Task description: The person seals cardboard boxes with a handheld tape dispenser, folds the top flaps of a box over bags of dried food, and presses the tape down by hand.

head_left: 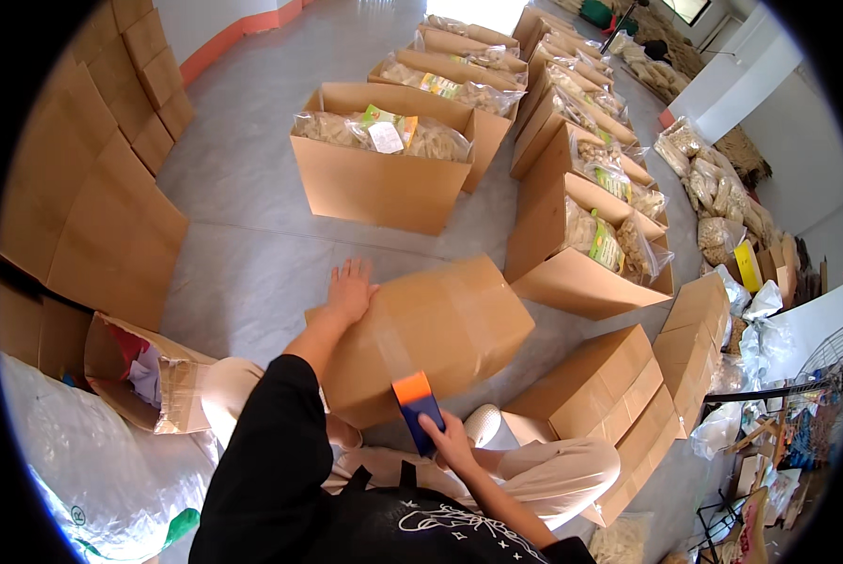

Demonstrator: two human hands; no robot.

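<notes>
A cardboard box (440, 320), its flaps closed, lies in front of me between my legs. A strip of clear tape (395, 357) runs over its near side. My left hand (351, 289) lies flat on the box's far left edge, fingers spread. My right hand (452, 442) is wrapped round a blue tape dispenser (416, 414) with an orange end. That orange end is up against the near side of the box, where the tape strip meets it.
Open boxes of clear bags (384, 160) stand in rows ahead and to the right. Closed cartons (591, 385) lie by my right knee. At left are stacked cartons (111, 216), an open carton (182, 390) with red and white contents, and a large plastic sack (111, 461).
</notes>
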